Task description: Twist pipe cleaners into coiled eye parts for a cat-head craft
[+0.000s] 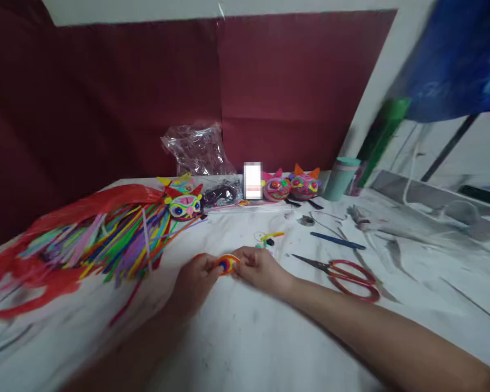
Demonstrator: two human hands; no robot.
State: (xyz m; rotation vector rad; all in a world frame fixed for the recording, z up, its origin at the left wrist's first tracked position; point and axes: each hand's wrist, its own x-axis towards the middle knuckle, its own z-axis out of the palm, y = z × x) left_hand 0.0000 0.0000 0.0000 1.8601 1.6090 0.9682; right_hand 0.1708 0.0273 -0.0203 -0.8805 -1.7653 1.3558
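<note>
We record two bare hands, the left hand (198, 275) and the right hand (261, 269), each continuing into a bare forearm. We find the left forearm (147, 332) blurred and dim along its lower length. We note the right forearm (351, 321) as smooth in outline, slender at the wrist and broader towards the elbow. Fingernail detail is too blurred for us to assess.

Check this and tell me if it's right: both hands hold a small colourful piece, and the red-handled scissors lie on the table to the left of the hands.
Only the side is wrong: the head view shows the red-handled scissors on the table, to the right of both the left hand and the right hand, which do hold the small colourful piece.
</note>
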